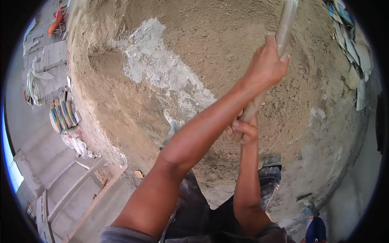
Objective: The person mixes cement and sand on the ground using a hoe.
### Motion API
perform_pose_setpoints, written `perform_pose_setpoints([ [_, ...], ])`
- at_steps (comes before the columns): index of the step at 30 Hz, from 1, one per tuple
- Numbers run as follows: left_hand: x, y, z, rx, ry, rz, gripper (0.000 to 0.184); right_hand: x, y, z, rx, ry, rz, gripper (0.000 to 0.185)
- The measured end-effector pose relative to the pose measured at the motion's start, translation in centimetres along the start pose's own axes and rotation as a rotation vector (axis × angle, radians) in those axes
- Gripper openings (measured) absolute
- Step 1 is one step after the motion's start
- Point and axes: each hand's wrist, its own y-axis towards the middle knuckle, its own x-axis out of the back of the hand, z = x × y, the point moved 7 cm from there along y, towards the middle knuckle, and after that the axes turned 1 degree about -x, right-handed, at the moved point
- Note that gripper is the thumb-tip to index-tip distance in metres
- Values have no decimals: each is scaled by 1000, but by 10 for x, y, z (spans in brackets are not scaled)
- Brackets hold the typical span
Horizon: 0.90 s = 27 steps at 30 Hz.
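Both my hands are wrapped round a long wooden handle (287, 24), which slants from near my body up past the top edge of the view. My left hand (265, 67) grips it higher up, with the left arm reaching across to the right. Lower down and nearer my body, my right hand (245, 129) is closed round the same handle. The tool's head is out of view. Beneath lies a broad spread of brown sand (219, 36), with a streak of pale grey powder (162, 67) across it, left of my hands.
Stacked bags (63, 116) and white plastic sheeting (36, 79) lie at the left. A red wheelbarrow-like object (58, 20) stands at the upper left. Wooden beams (75, 190) lie at the lower left, and flat sheets (350, 44) are piled at the upper right.
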Motion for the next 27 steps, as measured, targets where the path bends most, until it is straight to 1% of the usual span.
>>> perform_pose_setpoints([
  [1, 35, 30, 10, -323, 286, -255, 50, 5, 60, -9, 41, -65, 22, 22],
  [2, 62, 63, 27, -437, 581, -297, 49, 8, 112, -21, 47, -13, 80, 43],
  [3, 91, 85, 49, -320, 629, -217, 56, 3, 155, -31, 73, -29, 117, 33],
  [4, 110, 110, 96, -341, 467, -276, 52, 10, 195, -48, 110, -5, 28, 24],
  [5, 127, 110, 120, -153, 636, -203, 52, 13, 221, -68, 88, -9, 10, 22],
  [6, 137, 139, 180, -473, 1142, 69, 51, 14, 223, -85, 53, 17, -63, 24],
  [7, 137, 103, 178, 130, 478, -20, 54, 23, 208, -101, -43, -49, -207, 24],
  [8, 129, 94, 214, 190, 433, -37, 57, 39, 185, -110, -231, -137, -291, 21],
  [9, 113, 81, 247, 263, 441, 46, 64, 50, 152, -111, -367, -141, -393, 18],
  [10, 100, 84, 299, 154, 522, 7, 73, 62, 122, -111, -403, -127, -393, 18],
  [12, 53, 18, 258, 399, 167, -13, 66, 73, 76, -88, -428, -110, -388, 17],
  [14, 20, -28, 211, 526, 18, 59, 51, 66, 21, -57, -481, -117, -360, 15],
  [15, 6, -45, 200, 524, -78, 73, 44, 62, -3, -39, -509, -137, -327, 14],
  [16, -10, -59, 191, 521, -175, 90, 37, 60, -35, -19, -527, -172, -349, 13],
  [17, -28, -75, 181, 514, -321, 61, 33, 59, -69, 0, -552, -211, -366, 12],
  [18, -47, -86, 192, 586, -449, 73, 33, 64, -106, 10, -567, -232, -289, 13],
  [19, -72, -99, 183, 594, -550, 82, 35, 67, -149, 31, -578, -253, -284, 16],
  [20, -100, -115, 181, 652, -659, 51, 31, 68, -195, 57, -606, -327, -329, 21],
  [21, -128, -129, 172, 712, -761, 0, 29, 66, -237, 79, -590, -342, -322, 27],
  [22, -158, -140, 165, 716, -934, -26, 28, 66, -282, 97, -597, -401, -347, 29],
  [23, -185, -153, 150, 781, -993, -103, 26, 62, -326, 117, -694, -363, -409, 31],
  [24, -214, -177, 136, 907, -1006, -130, 27, 58, -361, 137, -678, -314, -444, 32],
  [25, -241, -209, 110, 1005, -966, -157, 28, 55, -393, 156, -711, -253, -491, 34],
  [26, -261, -232, 84, 1010, -948, -153, 28, 56, -425, 163, -704, -158, -498, 38],
  [27, -284, -254, 79, 1022, -991, -116, 27, 48, -442, 174, -693, -65, -495, 41],
])
